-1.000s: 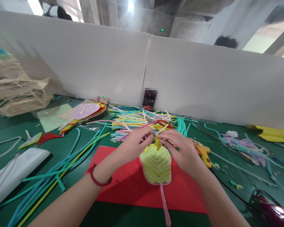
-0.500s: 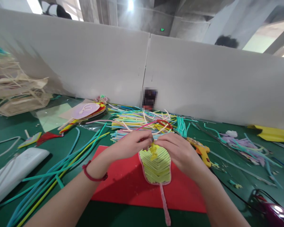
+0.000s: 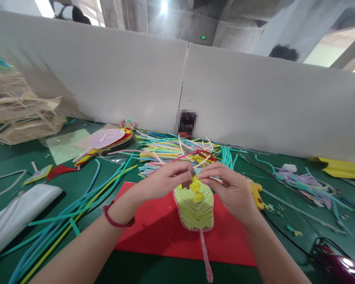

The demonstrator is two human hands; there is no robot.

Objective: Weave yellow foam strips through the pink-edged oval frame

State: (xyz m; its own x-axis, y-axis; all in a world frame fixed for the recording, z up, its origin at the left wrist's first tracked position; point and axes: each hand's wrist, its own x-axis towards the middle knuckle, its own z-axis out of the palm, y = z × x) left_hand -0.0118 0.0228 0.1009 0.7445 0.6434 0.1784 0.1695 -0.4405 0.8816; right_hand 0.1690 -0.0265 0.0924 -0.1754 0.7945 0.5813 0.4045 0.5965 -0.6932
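Observation:
Between my two hands hangs a small ruffled yellow piece (image 3: 197, 194), its exact kind unclear. My left hand (image 3: 173, 177) pinches it from the left, fingers curled. My right hand (image 3: 226, 185) closes thumb and fingers at its upper right side. Below them lies a fan-shaped piece (image 3: 195, 213) covered in slanting light-green strips, edged in pink, with a pink stem (image 3: 205, 252) pointing toward me. It rests on a red sheet (image 3: 154, 232). Part of its top is hidden behind my hands.
Behind my hands lies a heap of coloured fuzzy stems (image 3: 165, 152). Long blue and green stems (image 3: 77, 213) and a white power strip (image 3: 26, 217) are at left. A yellow glue gun (image 3: 256, 193) lies beside my right hand, partly covered. A white partition (image 3: 121, 79) stands behind.
The fingers of my right hand have shifted and lifted a little at the yellow piece. That piece has moved slightly right and shows more fully. The fan-shaped piece stays in place.

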